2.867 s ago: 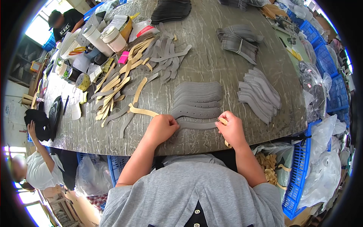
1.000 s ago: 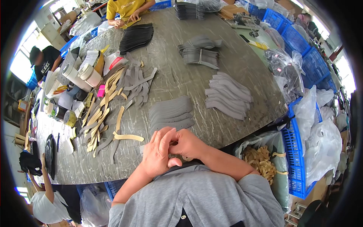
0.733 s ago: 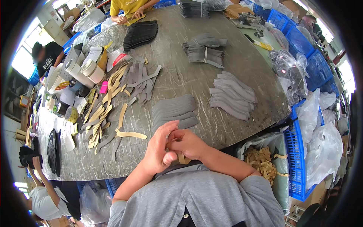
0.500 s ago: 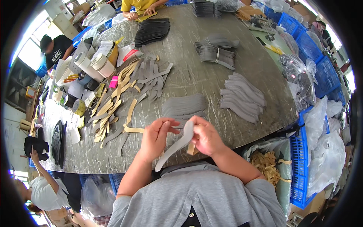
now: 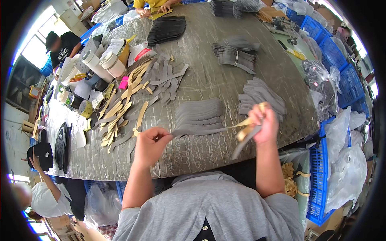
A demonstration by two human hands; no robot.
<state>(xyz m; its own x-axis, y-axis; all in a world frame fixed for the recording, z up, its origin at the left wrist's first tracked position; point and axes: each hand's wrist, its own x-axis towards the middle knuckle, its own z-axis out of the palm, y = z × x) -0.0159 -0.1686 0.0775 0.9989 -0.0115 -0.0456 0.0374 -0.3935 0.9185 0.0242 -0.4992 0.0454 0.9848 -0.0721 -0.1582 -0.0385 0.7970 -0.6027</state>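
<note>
My left hand (image 5: 149, 147) pinches the left end of a curved grey strip (image 5: 198, 129) between thumb and fingers. The strip is stretched level over the table's near part, and a thin tan strip (image 5: 240, 123) runs from its right end up to my right hand (image 5: 265, 125). That hand is raised and closed around the tan strip; another grey piece (image 5: 244, 143) hangs below it, blurred by motion. Just beyond the stretched strip lies a fanned row of grey strips (image 5: 198, 110). A second fanned grey pile (image 5: 261, 94) sits behind my right hand.
Loose tan strips (image 5: 116, 116) and grey offcuts (image 5: 165, 82) cover the left of the table, beside white jars (image 5: 112, 64). Banded grey bundles (image 5: 235, 56) and a black stack (image 5: 167, 30) lie farther off. A blue crate (image 5: 318, 180) stands at right. Other people work around the table.
My hands have moved apart, the right one up and to the right. The tan strip now stretches between the grey strip and my right hand; the grey strip has turned from slanted to level.
</note>
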